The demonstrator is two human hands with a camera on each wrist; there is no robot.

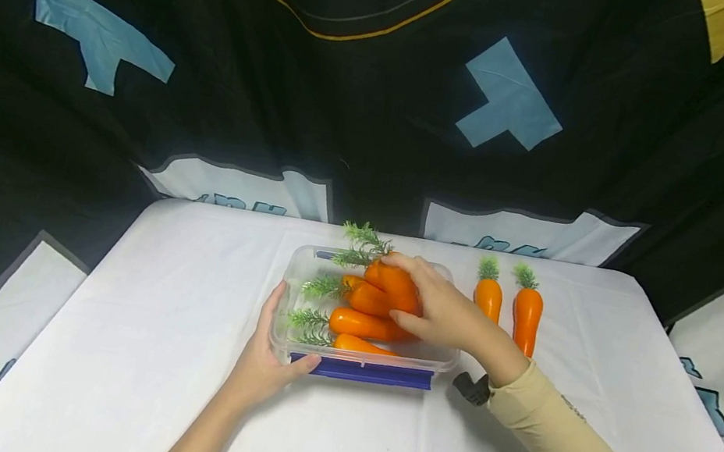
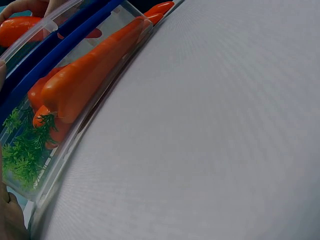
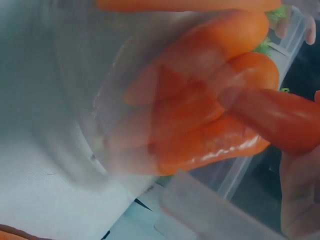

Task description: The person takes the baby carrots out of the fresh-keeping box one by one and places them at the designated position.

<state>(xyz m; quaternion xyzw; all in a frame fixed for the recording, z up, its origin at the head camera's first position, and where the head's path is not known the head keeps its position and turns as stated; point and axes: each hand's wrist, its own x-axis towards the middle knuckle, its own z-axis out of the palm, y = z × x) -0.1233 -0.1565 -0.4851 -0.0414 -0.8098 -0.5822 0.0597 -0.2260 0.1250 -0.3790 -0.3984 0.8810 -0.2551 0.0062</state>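
Note:
A clear plastic food container (image 1: 286, 309) with a blue front latch (image 1: 367, 372) stands on the table, holding several orange carrots (image 1: 360, 325) with green tops toward the left. My left hand (image 1: 264, 372) grips its front left corner, thumb by the latch and fingers along the left side. Over the container's back right part, my right hand (image 1: 437, 309) holds a carrot (image 1: 400, 287) between thumb and fingers. In the right wrist view that carrot (image 3: 280, 117) is tilted above the others, its thin end over them. The left wrist view shows carrots (image 2: 90, 80) through the clear wall.
Two more carrots (image 1: 488, 300) lie right of the container, tops pointing away; the right forearm partly hides them. White cloth covers the table (image 1: 162, 321). A black curtain (image 1: 351, 114) with blue and yellow shapes hangs behind it.

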